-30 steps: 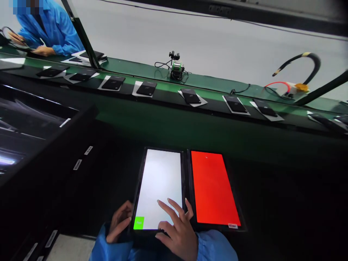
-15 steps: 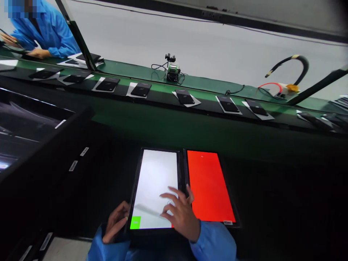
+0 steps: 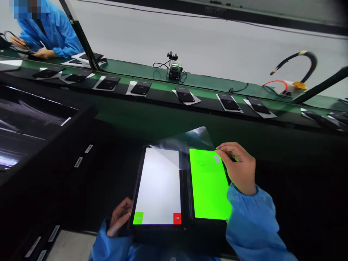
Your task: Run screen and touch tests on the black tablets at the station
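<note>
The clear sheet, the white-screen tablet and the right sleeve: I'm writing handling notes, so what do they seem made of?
Clear sheet: probably thin plastic film, glossy; it is see-through and catches bright glints.
White-screen tablet: smooth front, perhaps glass or plastic; it looks flat and even, which settles neither.
Right sleeve: likely cloth, fairly matte; it creases and gathers near the wrist.

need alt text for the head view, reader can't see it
A person's right hand pinches a clear film that spans the far ends of a white-screened tablet and a green-screened tablet. The left hand is at the white one's left edge. Beyond, dark devices lie in a row; a co-worker in blue is upper left.
</note>
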### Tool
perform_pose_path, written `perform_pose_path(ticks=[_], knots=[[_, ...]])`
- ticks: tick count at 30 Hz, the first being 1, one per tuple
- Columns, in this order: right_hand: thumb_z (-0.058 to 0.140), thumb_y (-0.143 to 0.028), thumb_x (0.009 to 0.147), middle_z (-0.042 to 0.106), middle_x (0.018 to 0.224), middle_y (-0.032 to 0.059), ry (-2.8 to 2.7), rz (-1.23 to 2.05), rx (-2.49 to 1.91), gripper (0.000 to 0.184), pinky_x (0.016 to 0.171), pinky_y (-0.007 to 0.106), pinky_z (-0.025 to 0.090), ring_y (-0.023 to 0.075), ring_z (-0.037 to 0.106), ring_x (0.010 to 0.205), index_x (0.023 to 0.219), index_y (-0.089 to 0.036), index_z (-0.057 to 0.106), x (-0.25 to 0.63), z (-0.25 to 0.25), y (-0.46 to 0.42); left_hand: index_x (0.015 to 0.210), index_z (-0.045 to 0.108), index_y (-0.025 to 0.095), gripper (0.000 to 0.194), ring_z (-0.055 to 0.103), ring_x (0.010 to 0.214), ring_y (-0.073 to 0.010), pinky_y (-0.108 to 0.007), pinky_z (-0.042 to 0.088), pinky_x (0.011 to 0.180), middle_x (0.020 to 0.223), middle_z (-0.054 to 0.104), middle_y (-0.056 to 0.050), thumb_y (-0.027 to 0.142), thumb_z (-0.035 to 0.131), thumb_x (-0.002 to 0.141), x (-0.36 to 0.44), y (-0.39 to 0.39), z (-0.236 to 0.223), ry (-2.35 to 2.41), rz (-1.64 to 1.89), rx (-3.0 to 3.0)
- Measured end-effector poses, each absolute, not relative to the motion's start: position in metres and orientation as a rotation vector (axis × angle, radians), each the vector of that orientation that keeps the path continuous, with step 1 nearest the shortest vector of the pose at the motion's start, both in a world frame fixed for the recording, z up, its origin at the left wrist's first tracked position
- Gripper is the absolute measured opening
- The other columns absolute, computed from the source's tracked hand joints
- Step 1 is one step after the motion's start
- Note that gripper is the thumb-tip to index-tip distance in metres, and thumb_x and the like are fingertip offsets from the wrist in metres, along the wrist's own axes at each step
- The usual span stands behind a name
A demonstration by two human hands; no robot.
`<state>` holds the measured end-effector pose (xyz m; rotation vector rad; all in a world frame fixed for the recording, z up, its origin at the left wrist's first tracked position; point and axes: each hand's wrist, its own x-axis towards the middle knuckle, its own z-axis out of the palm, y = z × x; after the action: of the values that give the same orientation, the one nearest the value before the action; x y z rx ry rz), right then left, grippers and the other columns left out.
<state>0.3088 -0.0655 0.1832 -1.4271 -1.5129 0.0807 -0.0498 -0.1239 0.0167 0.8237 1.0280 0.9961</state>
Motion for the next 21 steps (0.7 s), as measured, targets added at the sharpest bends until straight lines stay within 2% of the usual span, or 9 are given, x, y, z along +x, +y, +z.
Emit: perform_pose_path(ticks=[4,6,9,11,16,21], knots=[[0.066,-0.026,0.081,0.062,0.079,-0.0009,-1.446,0.208,-1.429,0.010,0.051,0.024,0.042,0.0078,0.053,0.056,0.074,-0.020,0.063,0.310,0.186,-0.059,0.064,0.057,0.019,0.041,0.038,0.049,-0.0098,-0.024,0.026,0.047,0.054,0.047,0.002,0.055,0.074,0.057,-0.049,-0.123,0.018,1.031,1.007,0.827],[0.066,-0.030,0.081,0.060,0.068,-0.0031,-1.419,0.294,-1.468,0.012,0.043,0.022,0.037,0.0058,0.047,0.046,0.077,-0.020,0.064,0.311,0.187,-0.057,0.064,0.057,0.019,0.039,0.038,0.048,-0.0104,-0.025,0.026,0.047,0.054,0.047,0.002,0.054,0.073,0.058,-0.048,-0.123,0.018,1.030,1.010,0.825],[0.066,-0.037,0.080,0.045,0.043,-0.0089,-1.392,0.409,-1.539,0.018,0.035,0.020,0.027,0.0049,0.035,0.035,0.076,-0.020,0.063,0.311,0.187,-0.055,0.063,0.058,0.019,0.041,0.038,0.048,-0.0105,-0.025,0.027,0.047,0.053,0.048,0.002,0.055,0.074,0.057,-0.049,-0.123,0.017,1.041,1.013,0.825],[0.067,-0.040,0.079,0.039,0.037,-0.0105,-1.370,0.443,-1.582,0.022,0.033,0.019,0.025,0.0047,0.032,0.032,0.075,-0.019,0.063,0.311,0.187,-0.055,0.063,0.058,0.019,0.042,0.039,0.049,-0.0103,-0.024,0.028,0.047,0.054,0.048,0.002,0.056,0.075,0.056,-0.049,-0.123,0.016,1.058,1.010,0.832],[0.066,-0.044,0.078,0.045,0.036,-0.0095,-1.341,0.496,-1.662,0.025,0.033,0.019,0.031,0.0057,0.040,0.029,0.076,-0.020,0.064,0.311,0.194,-0.054,0.062,0.056,0.019,0.042,0.040,0.052,-0.0115,-0.024,0.029,0.049,0.056,0.048,0.002,0.057,0.073,0.057,-0.049,-0.124,0.018,1.116,1.005,0.849],[0.068,-0.044,0.076,0.062,0.053,-0.0041,-1.323,0.602,-1.598,0.025,0.042,0.021,0.050,0.0114,0.060,0.040,0.077,-0.020,0.063,0.310,0.198,-0.050,0.061,0.054,0.021,0.033,0.041,0.052,-0.0131,-0.026,0.031,0.051,0.055,0.049,0.002,0.050,0.068,0.068,-0.041,-0.126,0.027,1.223,1.004,0.844]])
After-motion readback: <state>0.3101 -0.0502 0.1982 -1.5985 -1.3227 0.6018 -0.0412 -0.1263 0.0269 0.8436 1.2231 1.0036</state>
